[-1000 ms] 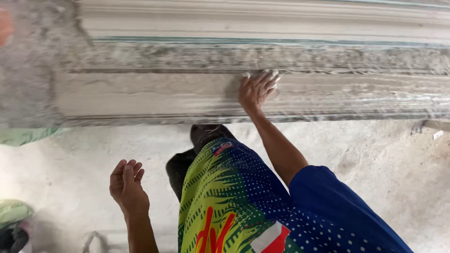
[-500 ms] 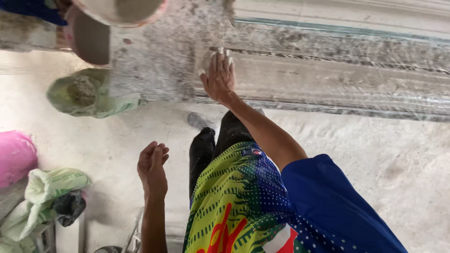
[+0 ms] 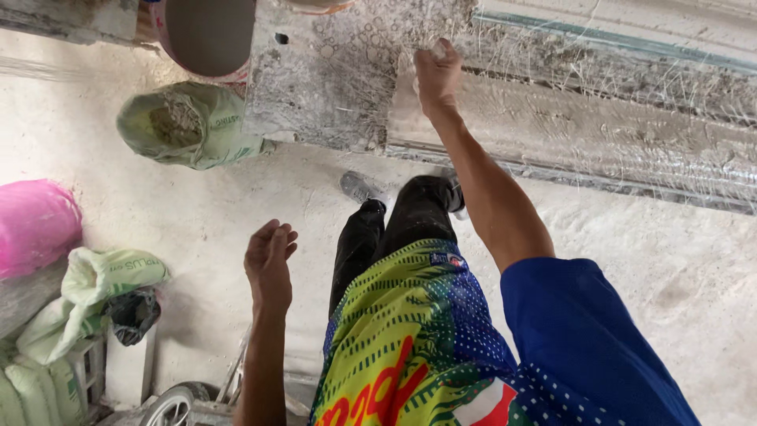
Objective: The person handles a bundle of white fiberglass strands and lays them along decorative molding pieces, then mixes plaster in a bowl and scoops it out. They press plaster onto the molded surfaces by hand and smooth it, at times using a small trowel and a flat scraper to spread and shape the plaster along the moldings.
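Note:
A long pale plaster moulding (image 3: 599, 134) lies on a grey, crusted bench (image 3: 331, 87), with thin white fibre strands (image 3: 520, 55) scattered over it. My right hand (image 3: 438, 75) is at the moulding's left end, fingers closed in a fist around what looks like a tuft of those strands. My left hand (image 3: 270, 256) hangs free beside my hip over the dusty floor, fingers loosely curled and holding nothing. My patterned shirt and dark trousers fill the lower middle.
A bucket (image 3: 209, 35) stands at the bench's left end, with an open green sack of powder (image 3: 189, 122) beside it. A pink bag (image 3: 35, 225), green-white sacks (image 3: 95, 292) and a black bag (image 3: 132, 312) sit at left. A small wheel (image 3: 169, 406) is near my feet.
My right hand has slid left along the moulding to its end and gone from a flat palm to a closed fist. The view has swung left, and my left hand stays hanging.

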